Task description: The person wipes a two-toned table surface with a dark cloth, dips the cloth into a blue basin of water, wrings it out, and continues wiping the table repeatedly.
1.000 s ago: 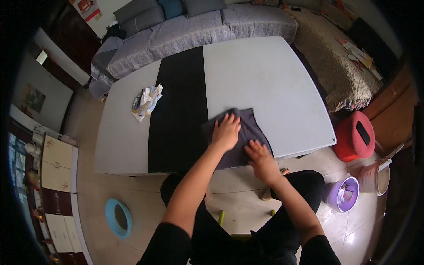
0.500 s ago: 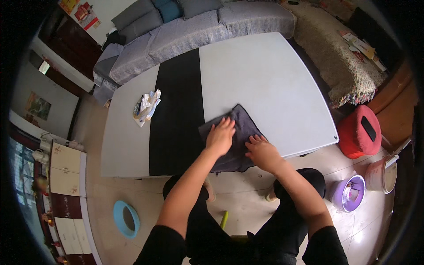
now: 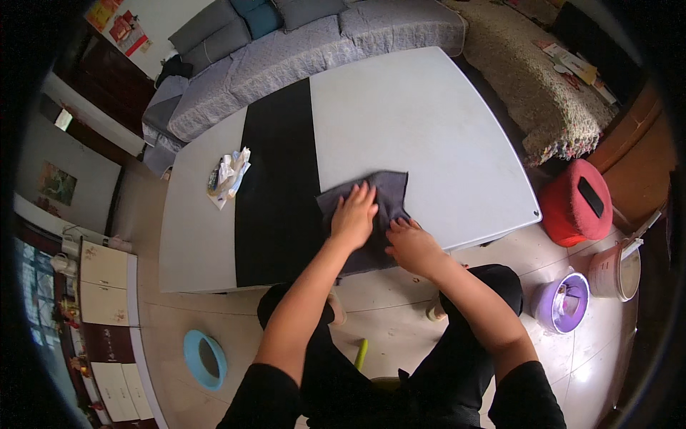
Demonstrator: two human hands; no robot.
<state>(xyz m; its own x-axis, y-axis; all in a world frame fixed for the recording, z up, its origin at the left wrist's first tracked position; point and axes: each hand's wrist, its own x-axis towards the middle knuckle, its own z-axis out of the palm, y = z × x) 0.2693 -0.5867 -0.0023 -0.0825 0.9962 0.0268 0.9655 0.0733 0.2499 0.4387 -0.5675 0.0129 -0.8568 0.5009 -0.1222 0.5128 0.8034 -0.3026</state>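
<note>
A dark grey cloth (image 3: 389,193) lies at the near edge of a white table (image 3: 429,129) that has a wide black stripe (image 3: 275,179) across it. My left hand (image 3: 354,214) presses flat on the middle of the cloth, fingers spread. My right hand (image 3: 411,247) rests on the cloth's near right edge at the table's rim, fingers bent over the fabric. Part of the cloth hangs over the table edge beneath my hands.
A crumpled white bundle with a dark ring (image 3: 227,175) lies on the table's left part. A grey sofa (image 3: 314,43) stands behind. On the floor: a red stool (image 3: 579,204), purple bucket (image 3: 564,304), white bucket (image 3: 618,268), blue bowl (image 3: 206,357).
Both hands stay on the cloth. The left hand has slid a little along it, and the cloth has shifted slightly under the hands. The view has tilted a bit.
</note>
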